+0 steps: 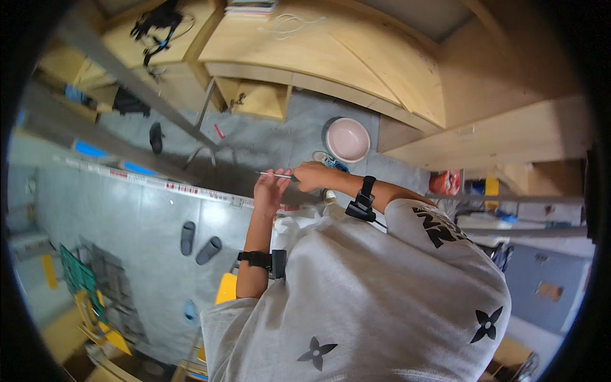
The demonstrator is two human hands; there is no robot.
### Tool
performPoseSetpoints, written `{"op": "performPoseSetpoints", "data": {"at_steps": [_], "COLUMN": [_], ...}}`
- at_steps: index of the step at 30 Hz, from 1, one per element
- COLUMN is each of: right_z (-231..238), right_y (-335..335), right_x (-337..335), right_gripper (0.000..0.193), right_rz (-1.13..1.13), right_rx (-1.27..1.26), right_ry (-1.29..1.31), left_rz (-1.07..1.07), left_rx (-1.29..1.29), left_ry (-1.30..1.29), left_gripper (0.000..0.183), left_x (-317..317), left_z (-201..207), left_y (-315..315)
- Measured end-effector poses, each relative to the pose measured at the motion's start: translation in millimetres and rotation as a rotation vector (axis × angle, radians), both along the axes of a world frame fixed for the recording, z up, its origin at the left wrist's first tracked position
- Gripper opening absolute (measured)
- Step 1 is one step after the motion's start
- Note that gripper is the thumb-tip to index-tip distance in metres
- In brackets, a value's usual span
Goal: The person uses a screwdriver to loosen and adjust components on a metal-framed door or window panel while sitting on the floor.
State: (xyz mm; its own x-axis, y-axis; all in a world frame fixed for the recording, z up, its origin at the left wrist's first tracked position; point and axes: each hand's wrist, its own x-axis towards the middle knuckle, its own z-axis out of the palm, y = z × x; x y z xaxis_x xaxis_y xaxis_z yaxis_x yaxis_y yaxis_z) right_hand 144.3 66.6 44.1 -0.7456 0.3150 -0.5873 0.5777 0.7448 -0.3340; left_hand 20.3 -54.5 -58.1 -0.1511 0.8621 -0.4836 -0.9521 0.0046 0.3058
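Observation:
A thin tool with a pale, slender shaft and a dark handle end, which looks like a screwdriver (275,175), lies sideways in front of me. My right hand (310,176) is closed around its dark end, so most of the handle is hidden. Palm up, my left hand (270,190) is at the shaft, which crosses its fingers. Those fingers are apart and slightly curled. The shaft's tip points left, past the left fingers. Both wrists wear black straps with small black boxes.
A pink basin (348,140) stands on the floor beyond my right hand, with sneakers (331,162) beside it. Ahead is a wooden desk (305,51). A long printed strip on a rail (191,188) runs across the left. Dark slippers (208,250) lie on the grey floor.

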Motion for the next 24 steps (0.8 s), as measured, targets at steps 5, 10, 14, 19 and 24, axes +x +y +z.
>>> {"op": "performPoseSetpoints", "data": {"at_steps": [5,10,14,19,24], "right_z": [-31.3,-128.5,-179.0,-151.4,-129.6], "right_y": [40.4,87.5,171.5,262.1,306.4], "right_x": [71.3,180.3,307.2,438.1,444.5], "right_gripper": [0.023,0.022,0.014,0.026,0.033], "right_rz": [-0.404,-0.806,-1.465,-1.672,-1.839], "right_rx": [-0.032,0.001,0.058,0.828,0.727], "right_ry": [0.172,0.49,0.849,0.579,0.333], "left_rz": [-0.291,-0.527,-0.557,-0.441,-0.448], "left_rx": [0.027,-0.057,-0.228,-0.416,-0.459], "left_ry": [0.132,0.205,0.206,0.246,0.313], "left_gripper": [0.016,0.027,0.023,0.023,0.018], "left_x": [29.0,71.8,80.4,81.7,105.5], "left_z": [19.6,20.4,9.5,13.1,28.2], "left_y": [65.0,71.9,45.0,15.1,29.6]}}
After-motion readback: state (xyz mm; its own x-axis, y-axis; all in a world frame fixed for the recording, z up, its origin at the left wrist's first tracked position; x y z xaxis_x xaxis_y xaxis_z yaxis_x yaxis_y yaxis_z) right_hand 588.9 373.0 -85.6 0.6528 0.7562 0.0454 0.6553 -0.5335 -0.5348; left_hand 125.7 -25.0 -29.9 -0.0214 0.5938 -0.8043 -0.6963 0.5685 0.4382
